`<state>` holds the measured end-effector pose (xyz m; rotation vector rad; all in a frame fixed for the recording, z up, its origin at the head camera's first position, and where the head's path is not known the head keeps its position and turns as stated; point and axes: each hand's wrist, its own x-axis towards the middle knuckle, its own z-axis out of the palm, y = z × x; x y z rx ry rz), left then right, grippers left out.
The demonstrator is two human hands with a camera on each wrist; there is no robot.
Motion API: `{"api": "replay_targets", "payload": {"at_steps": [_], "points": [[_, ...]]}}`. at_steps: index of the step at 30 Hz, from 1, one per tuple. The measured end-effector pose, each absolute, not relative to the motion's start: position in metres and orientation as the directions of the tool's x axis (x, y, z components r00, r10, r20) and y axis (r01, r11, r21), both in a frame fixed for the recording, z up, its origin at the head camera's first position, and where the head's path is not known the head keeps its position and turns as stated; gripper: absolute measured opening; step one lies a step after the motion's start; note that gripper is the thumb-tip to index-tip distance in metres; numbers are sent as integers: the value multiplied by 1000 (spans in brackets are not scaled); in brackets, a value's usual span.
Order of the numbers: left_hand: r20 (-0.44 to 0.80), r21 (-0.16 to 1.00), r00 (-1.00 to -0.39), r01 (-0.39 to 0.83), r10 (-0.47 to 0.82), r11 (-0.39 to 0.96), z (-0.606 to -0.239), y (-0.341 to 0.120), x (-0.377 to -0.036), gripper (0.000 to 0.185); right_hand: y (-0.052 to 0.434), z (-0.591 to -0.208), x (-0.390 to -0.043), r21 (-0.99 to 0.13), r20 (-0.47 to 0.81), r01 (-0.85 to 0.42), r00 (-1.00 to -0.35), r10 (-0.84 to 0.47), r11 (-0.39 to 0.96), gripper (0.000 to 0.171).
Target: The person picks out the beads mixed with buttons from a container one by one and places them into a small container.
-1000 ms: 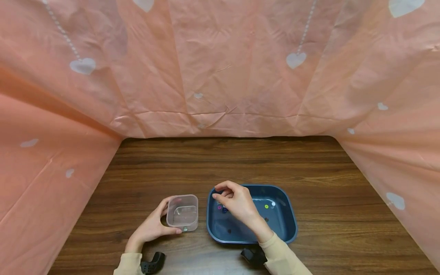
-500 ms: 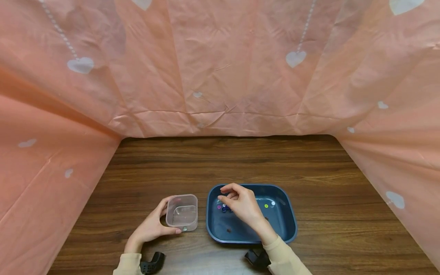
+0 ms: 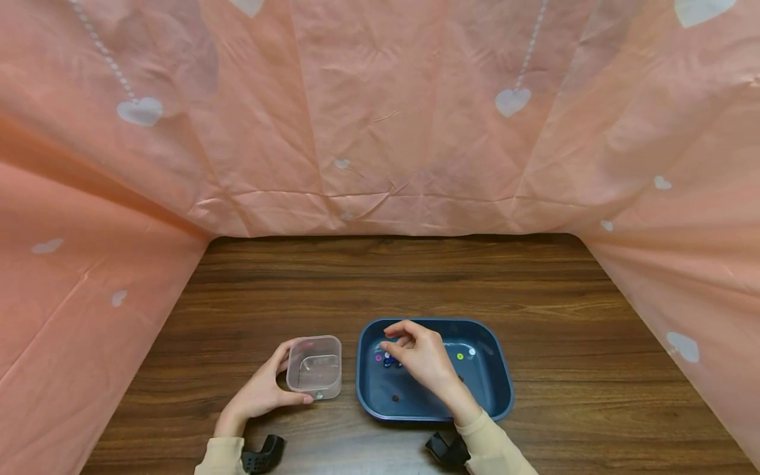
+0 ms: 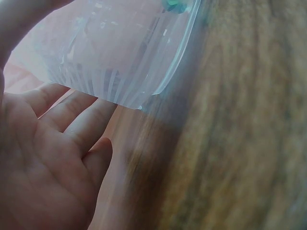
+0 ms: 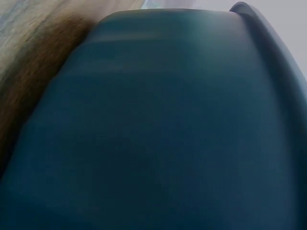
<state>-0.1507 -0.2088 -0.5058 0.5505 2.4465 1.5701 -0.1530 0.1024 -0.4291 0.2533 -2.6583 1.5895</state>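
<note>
My left hand (image 3: 267,389) holds a small clear plastic box (image 3: 315,364) on the table, thumb along the near side and fingers behind its left side. A pale green bead (image 3: 319,396) shows at the box's near side. In the left wrist view the box (image 4: 110,52) leans across the fingers. Over the dark blue tray (image 3: 415,417) hovers my right hand (image 3: 424,356), thumb and forefinger apart with nothing visible between them. Below its fingertips lie several dark blue beads (image 3: 388,362) and a purple one (image 3: 378,357). The tray's outer wall (image 5: 168,120) hides that hand in the right wrist view.
Farther right in the tray lie a yellow-green bead (image 3: 460,356) and a white bead (image 3: 472,351). A dark brown bead (image 3: 395,398) is near its front. Black wrist mounts (image 3: 264,455) hang by both sleeves. Pink heart-printed cloth (image 3: 380,132) walls off the wooden table (image 3: 380,277).
My right hand has moved slightly right and toward me over the tray, uncovering more of the blue beads. The left hand and the box have stayed in place.
</note>
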Motion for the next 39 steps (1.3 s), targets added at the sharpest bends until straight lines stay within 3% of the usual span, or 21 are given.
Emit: {"api": "replay_targets", "payload": {"at_steps": [25,39], "points": [[50,909,-914,209,403,361,-505,-210,-150,96,115,-435,-155,-807,62,-137,-987,-149,574,18],[58,912,-911,214,408,349,-506,-210,-150,97,120,-438,-159,-769,2,-150,-973,-232,622,17]]}}
